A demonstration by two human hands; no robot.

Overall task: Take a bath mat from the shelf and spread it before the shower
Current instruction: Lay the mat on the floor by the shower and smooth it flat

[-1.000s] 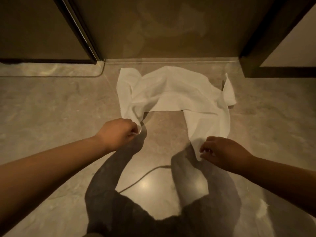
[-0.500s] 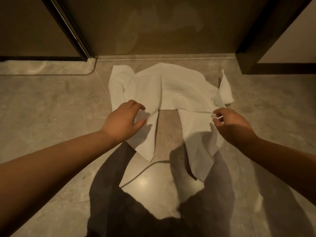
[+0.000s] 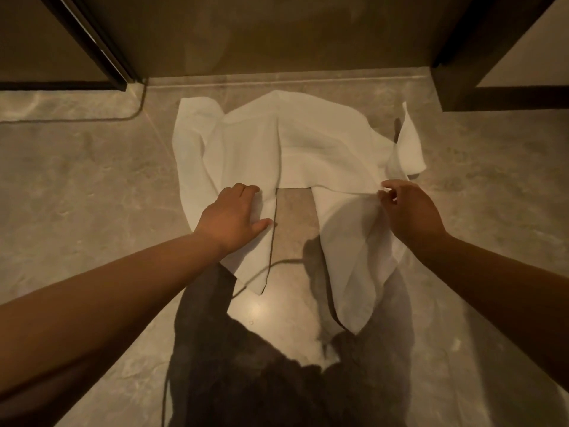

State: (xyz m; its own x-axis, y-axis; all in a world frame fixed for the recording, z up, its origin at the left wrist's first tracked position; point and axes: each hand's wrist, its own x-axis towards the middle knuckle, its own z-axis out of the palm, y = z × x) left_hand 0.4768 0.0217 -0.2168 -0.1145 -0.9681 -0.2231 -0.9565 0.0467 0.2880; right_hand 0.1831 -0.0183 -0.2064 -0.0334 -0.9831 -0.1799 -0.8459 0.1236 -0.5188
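1. The bath mat [image 3: 311,155] is found on the floor [image 3: 77,186], rumpled, its far edge lying just short of the shower threshold [image 3: 308,80] and its bulk centred between the two dark door frames; it is not yet spread flat.
2. Two loose flaps are seen running from the mat's body toward the person, with a strip of bare floor between them; the long axis of each flap points from the threshold back toward the near side of the floor.
3. The left hand [image 3: 231,220] is laid on the left flap, its fingers [image 3: 246,192] curled over a fold and the thumb set against the flap's inner edge; the cloth seems gripped loosely rather than clenched, though this cannot be told for sure.
4. The right hand [image 3: 412,211] is held above the right flap's upper outer part, its fingers [image 3: 385,195] bent together as if pinching the cloth; whether cloth is in fact caught between them cannot be told.
5. The relation judged to matter: each flap lies directly under or just beside its own hand, so neither hand is favoured; the slack lies nearward and inward of the fingers.
6. A raised, twisted corner [image 3: 406,149] is noted at the mat's far right, nearer the right hand; it is likely to need flattening outward.
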